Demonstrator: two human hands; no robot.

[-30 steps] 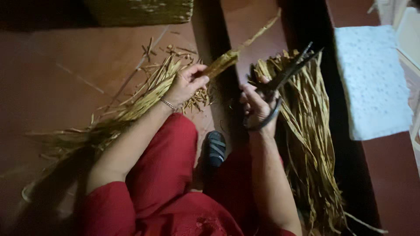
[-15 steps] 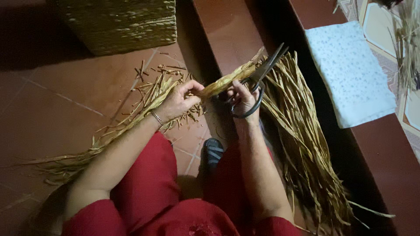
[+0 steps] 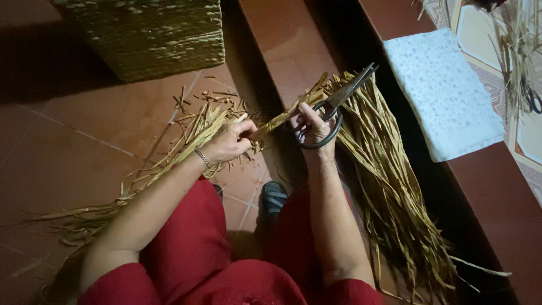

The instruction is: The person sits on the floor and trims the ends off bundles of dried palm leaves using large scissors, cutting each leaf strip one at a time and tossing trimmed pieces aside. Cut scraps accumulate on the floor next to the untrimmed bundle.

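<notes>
Since the earlier frame, the right hand (image 3: 316,127) is bringing the dark metal scissors (image 3: 339,101) alongside the dried yellow straw strand (image 3: 282,116), which the left hand (image 3: 228,141) is pinching over the red tiled floor (image 3: 84,141); keep it taut, blades square.

Dim, warm light from upper right; deep shadow in upper left and along centre gap. Centre sharp, no glare; lower corners dark, slightly soft.
</notes>
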